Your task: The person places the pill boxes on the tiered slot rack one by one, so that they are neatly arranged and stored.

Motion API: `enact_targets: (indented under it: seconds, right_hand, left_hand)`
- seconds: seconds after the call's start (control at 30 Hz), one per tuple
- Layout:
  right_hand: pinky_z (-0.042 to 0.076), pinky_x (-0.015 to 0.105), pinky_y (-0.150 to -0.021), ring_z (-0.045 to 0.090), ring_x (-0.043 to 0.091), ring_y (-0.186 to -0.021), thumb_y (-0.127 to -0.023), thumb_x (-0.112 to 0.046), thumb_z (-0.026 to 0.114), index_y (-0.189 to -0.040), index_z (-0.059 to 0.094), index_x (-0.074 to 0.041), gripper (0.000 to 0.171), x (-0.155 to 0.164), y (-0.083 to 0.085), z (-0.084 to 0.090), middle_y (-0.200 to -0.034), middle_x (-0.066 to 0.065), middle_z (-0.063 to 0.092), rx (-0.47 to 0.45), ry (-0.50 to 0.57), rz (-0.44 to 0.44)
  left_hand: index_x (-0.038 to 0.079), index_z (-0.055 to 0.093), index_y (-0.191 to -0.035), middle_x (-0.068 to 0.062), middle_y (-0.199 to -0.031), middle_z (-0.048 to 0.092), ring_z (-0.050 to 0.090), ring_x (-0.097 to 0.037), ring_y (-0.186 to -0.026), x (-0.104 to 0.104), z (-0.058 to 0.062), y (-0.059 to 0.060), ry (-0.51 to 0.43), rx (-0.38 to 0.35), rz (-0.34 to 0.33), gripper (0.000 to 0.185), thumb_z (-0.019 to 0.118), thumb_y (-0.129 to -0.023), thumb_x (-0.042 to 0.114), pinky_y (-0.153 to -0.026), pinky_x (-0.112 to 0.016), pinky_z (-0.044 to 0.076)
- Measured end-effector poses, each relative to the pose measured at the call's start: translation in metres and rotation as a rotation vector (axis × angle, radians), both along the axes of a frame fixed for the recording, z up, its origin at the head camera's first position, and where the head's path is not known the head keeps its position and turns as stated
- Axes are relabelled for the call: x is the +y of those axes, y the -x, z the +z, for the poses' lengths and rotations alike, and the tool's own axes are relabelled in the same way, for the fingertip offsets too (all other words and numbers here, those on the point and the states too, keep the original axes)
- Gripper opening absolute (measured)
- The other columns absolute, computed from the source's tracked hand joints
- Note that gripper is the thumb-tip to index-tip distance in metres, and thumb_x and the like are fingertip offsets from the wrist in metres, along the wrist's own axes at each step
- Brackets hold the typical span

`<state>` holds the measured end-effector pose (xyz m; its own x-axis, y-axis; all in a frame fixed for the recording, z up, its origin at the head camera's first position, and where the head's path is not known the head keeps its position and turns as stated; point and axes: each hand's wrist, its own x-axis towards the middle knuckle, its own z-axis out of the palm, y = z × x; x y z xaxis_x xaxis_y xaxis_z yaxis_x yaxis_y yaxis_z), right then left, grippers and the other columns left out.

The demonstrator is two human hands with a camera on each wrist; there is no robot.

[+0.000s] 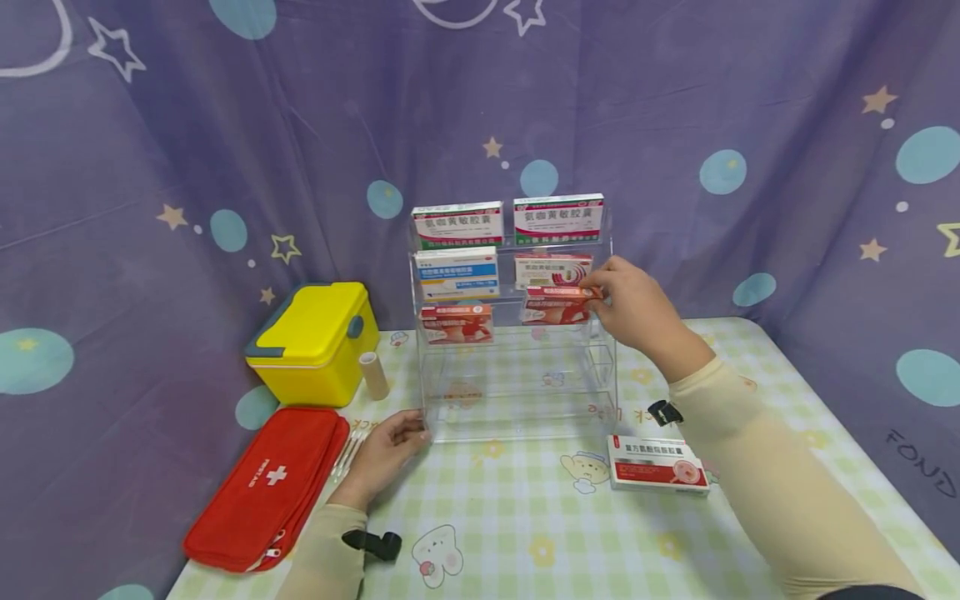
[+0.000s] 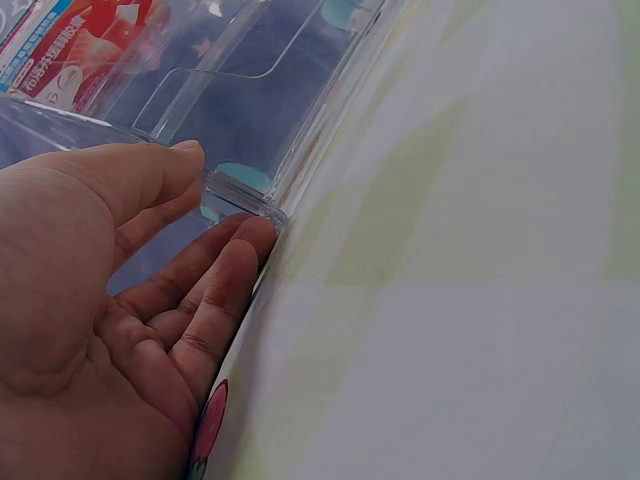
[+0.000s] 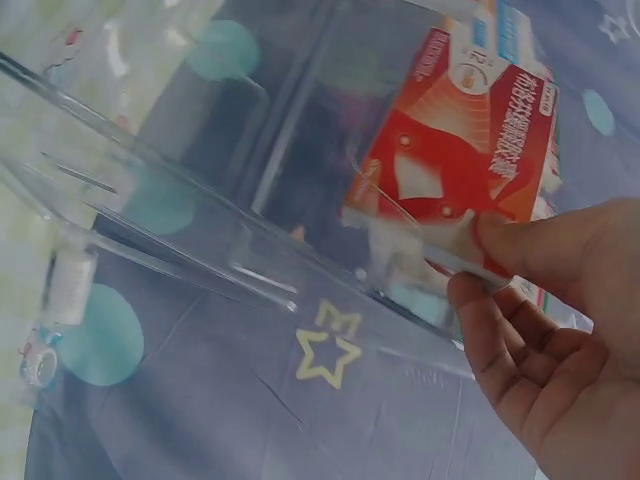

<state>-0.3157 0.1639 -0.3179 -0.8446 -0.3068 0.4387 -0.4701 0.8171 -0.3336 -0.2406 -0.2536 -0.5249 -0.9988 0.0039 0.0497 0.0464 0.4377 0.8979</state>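
My right hand (image 1: 637, 304) pinches the right end of a red medicine box (image 1: 557, 306) between thumb and fingers. That box is at the third tier of a clear acrylic display rack (image 1: 517, 429), on its right side; the right wrist view shows its red front (image 3: 465, 140) tilted. My left hand (image 1: 384, 454) is at the rack's lower left corner, loosely bent fingertips touching the base (image 2: 245, 195). Above, the rack bears two white-and-green boxes (image 1: 458, 226), a blue-and-white box (image 1: 457, 273) and a white-and-red box (image 1: 551, 271). A matching red box (image 1: 456, 325) stands at left.
A white-and-red medicine box (image 1: 657, 465) lies on the checked tablecloth at right. Left of the rack are a yellow case (image 1: 311, 342), a beige roll (image 1: 373, 375), a red first-aid pouch (image 1: 266, 492) and cotton swabs (image 1: 347, 454). A purple curtain (image 1: 450, 100) hangs behind.
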Motion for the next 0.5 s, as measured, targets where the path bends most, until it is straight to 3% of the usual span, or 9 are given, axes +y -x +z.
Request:
enact_targets:
  seconds: [0.17, 0.33, 0.5]
  right_hand:
    - [0.050, 0.042, -0.072, 0.059, 0.024, -0.083, -0.097, -0.010, 0.076, -0.125, 0.077, -0.010, 0.028, -0.011, 0.003, -0.008, -0.101, 0.005, 0.059, -0.030, -0.080, -0.029]
    - [0.054, 0.046, -0.080, 0.064, 0.028, -0.092, -0.096, -0.011, 0.078, -0.125, 0.077, -0.009, 0.029, -0.016, 0.004, -0.011, -0.105, 0.006, 0.062, -0.047, -0.087, -0.061]
    - [0.054, 0.049, -0.084, 0.065, 0.031, -0.097, -0.097, -0.012, 0.077, -0.127, 0.076, -0.009, 0.031, -0.019, 0.003, -0.013, -0.110, 0.008, 0.063, -0.050, -0.117, -0.084]
  left_hand:
    - [0.000, 0.063, -0.140, -0.015, -0.122, 0.071, 0.067, -0.025, -0.108, 0.006, 0.014, -0.007, -0.016, -0.010, -0.009, 0.043, 0.073, -0.099, 0.009, -0.087, -0.021, 0.051]
    - [-0.004, 0.062, -0.139, -0.018, -0.122, 0.071, 0.068, -0.026, -0.107, 0.010, 0.033, -0.018, -0.037, -0.004, -0.038, 0.043, 0.073, -0.099, 0.007, -0.086, -0.021, 0.051]
    - [-0.003, 0.062, -0.139, -0.015, -0.121, 0.072, 0.068, -0.024, -0.106, 0.011, 0.036, -0.019, -0.036, -0.006, -0.039, 0.043, 0.073, -0.099, 0.008, -0.086, -0.020, 0.052]
